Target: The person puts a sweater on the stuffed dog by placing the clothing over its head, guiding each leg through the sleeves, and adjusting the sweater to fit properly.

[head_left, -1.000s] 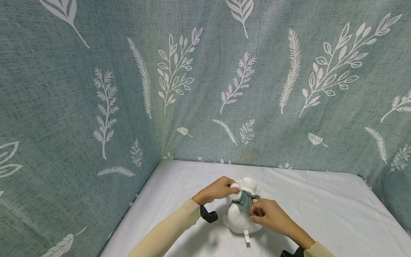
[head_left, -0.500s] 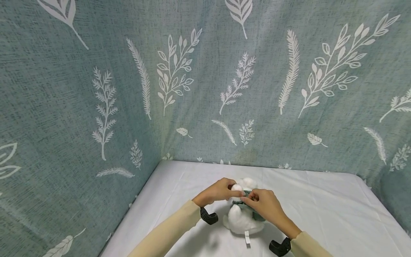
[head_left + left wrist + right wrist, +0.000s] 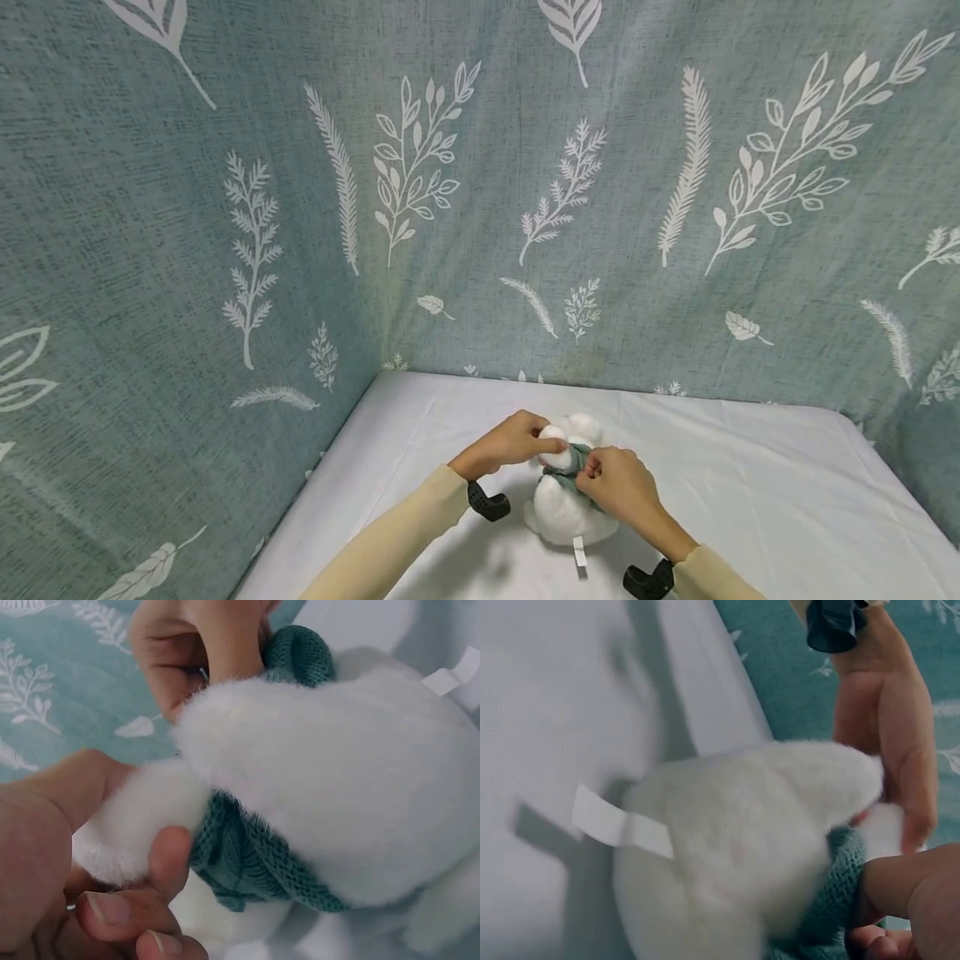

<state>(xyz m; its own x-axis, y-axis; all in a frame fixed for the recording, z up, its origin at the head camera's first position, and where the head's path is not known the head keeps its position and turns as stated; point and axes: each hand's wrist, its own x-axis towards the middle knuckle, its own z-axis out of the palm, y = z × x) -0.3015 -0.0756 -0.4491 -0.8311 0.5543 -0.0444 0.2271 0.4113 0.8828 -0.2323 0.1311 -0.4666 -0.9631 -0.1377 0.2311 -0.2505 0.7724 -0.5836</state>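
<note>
A fluffy white plush toy [image 3: 561,512] lies on the white surface, wearing a green knitted garment [image 3: 259,851]. My left hand [image 3: 513,440] grips a rounded white part of the toy at its far left, thumb on one side and fingers on the other. In the left wrist view that white part [image 3: 146,817] sits between them. At the toy's right side, my right hand [image 3: 618,482] pinches the knit, which is bunched up around the toy's body. The right fingertips are partly hidden behind the toy and the knit. A white label [image 3: 622,825] sticks out of the toy's near end.
The white-covered tabletop [image 3: 750,475] spreads around the toy. A grey-green curtain [image 3: 480,208] with white leaf prints stands behind it and along the left side. Black wrist devices [image 3: 487,502] sit on both wrists.
My right hand moved up and left from the garment's lower right, then slightly back down. The knit, earlier spread over the toy's body, is now bunched higher. My left hand keeps its hold.
</note>
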